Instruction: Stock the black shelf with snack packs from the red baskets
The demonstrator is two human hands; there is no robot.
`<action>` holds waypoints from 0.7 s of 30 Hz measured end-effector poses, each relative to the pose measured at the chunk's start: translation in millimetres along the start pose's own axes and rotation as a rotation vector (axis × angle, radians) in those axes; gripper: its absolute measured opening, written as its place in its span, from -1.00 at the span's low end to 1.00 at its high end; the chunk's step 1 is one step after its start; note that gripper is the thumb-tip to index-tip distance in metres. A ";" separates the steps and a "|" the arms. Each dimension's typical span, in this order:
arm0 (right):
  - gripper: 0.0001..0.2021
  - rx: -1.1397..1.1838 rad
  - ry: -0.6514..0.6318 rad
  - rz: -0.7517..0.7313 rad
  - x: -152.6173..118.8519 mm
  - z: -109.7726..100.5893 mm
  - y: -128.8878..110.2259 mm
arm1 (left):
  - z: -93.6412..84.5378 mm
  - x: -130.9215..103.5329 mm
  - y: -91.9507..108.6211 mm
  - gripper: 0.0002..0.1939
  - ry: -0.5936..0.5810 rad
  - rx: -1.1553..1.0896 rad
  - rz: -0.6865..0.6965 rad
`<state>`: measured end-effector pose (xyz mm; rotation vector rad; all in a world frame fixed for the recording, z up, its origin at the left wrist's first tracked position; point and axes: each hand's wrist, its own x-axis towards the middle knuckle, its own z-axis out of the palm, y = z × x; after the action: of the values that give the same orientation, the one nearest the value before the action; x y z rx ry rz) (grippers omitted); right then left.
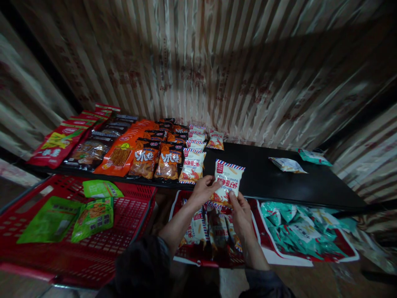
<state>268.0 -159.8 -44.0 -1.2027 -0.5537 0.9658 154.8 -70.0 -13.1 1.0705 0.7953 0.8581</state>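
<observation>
Both my hands grip one white snack bag [228, 179] with red lettering and striped ends, held upright at the front edge of the black shelf [248, 161]. My left hand [204, 189] pinches its left side, and my right hand [242, 207] holds the lower right corner. Just left of it, a row of matching white bags [191, 164] runs back along the shelf. Another such bag [216, 140] stands beside the row at the back. Under my hands, a red basket [257, 227] holds more white snack bags [197, 227].
Left on the shelf are orange-and-black bags [169, 161], orange packs [119, 153], dark packs [89, 151] and red packs [58, 142]. At right lie a white bag [287, 164] and a teal bag [314, 157]. Below stand a red basket [130, 215] with green packs and a basket of teal bags [300, 227].
</observation>
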 end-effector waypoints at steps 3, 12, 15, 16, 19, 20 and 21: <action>-0.57 -0.027 0.000 -0.006 0.6 0.0 1.9 | 0.4 2.1 -3.6 -0.63 0.039 0.004 0.015; -0.57 -0.117 0.006 -0.034 -1.4 -1.2 -3.3 | 2.5 5.8 -9.8 -0.70 0.108 0.052 0.034; -0.54 -0.148 0.025 -0.036 -0.5 -2.5 -4.7 | 1.4 8.7 -10.2 -0.71 0.134 0.086 0.047; -0.53 -0.151 0.033 -0.029 0.1 -2.6 -4.8 | 1.4 9.7 -10.5 -0.73 0.133 0.087 0.058; -0.52 -0.158 0.051 -0.026 2.0 -2.4 -4.4 | 3.0 12.2 -12.9 -0.74 0.151 0.081 0.103; -0.51 -0.159 0.057 -0.033 2.7 -2.2 -4.1 | 3.8 12.7 -14.1 -0.71 0.169 0.086 0.115; -0.51 -0.157 0.068 -0.040 3.4 -1.9 -3.8 | 4.6 13.0 -15.5 -0.68 0.191 0.098 0.123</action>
<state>272.5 -158.1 -41.4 -1.3548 -0.6062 0.8564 167.7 -64.0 -28.2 1.1445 0.9465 1.0452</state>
